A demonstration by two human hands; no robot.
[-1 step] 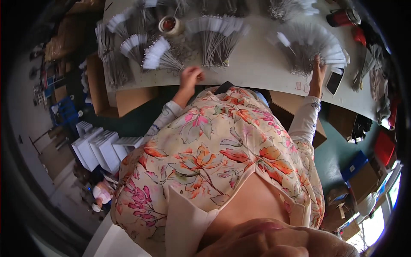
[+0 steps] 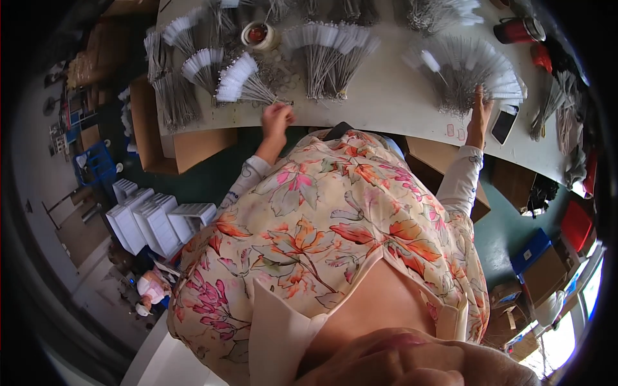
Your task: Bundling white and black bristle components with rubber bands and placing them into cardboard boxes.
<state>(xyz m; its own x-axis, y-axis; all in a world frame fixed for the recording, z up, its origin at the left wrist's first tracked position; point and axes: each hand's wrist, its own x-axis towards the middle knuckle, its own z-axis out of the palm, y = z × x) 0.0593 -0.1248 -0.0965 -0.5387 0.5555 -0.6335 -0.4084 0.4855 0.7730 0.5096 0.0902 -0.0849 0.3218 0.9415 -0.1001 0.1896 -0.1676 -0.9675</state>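
While the person leans over the white table (image 2: 393, 96), the far left of the view shows stacked white trays (image 2: 151, 222) on the floor and an open cardboard box (image 2: 193, 145) just under the table edge. On the table's left part lie several fanned bundles of thin wire brushes with white tips; the nearest fan of brushes (image 2: 239, 80) spreads just beside the left hand (image 2: 277, 119). That hand is clenched at the stem end of this fan, fingers curled in; whether it pinches a single brush cannot be told. A roll of tape (image 2: 259, 33) sits behind it, and a middle fan (image 2: 328, 55) lies further right, apart from both hands. Right of centre, a large fan of brushes (image 2: 467, 74) is spread wide; the right hand (image 2: 479, 109) rests flat on its lower edge, fingers extended, pressing rather than gripping. A dark phone (image 2: 503, 123) lies just beside that hand, and a red cup (image 2: 518, 29) stands near the far edge
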